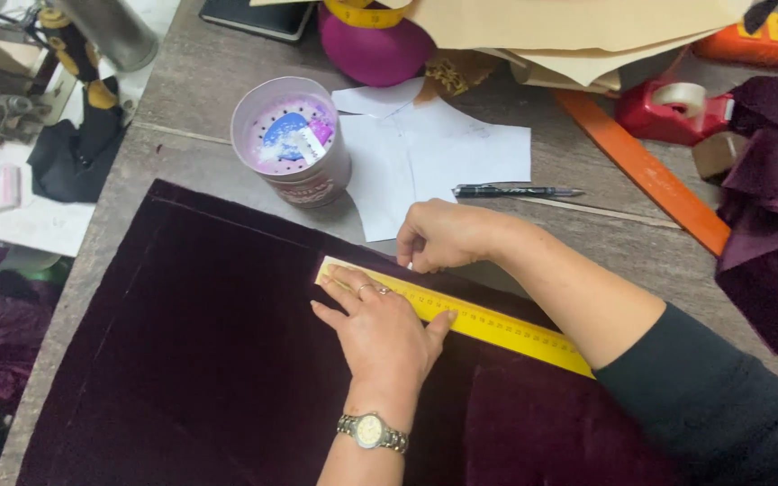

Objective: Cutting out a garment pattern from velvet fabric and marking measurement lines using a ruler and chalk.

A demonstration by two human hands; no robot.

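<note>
Ruler pinned on velvet, marking hand at its upper edge.

The left hand (380,328) lay open and flat on the yellow plastic ruler (488,324), which ran diagonally across the dark plum velvet cloth (191,360); the right hand (443,236), fingers pinched on something unseen, touched the ruler's far-left end.

The left hand (378,326) lies flat, palm down, fingers spread. The right hand (443,236) curls, fingertips pinched together, its forearm crossing above.
</note>
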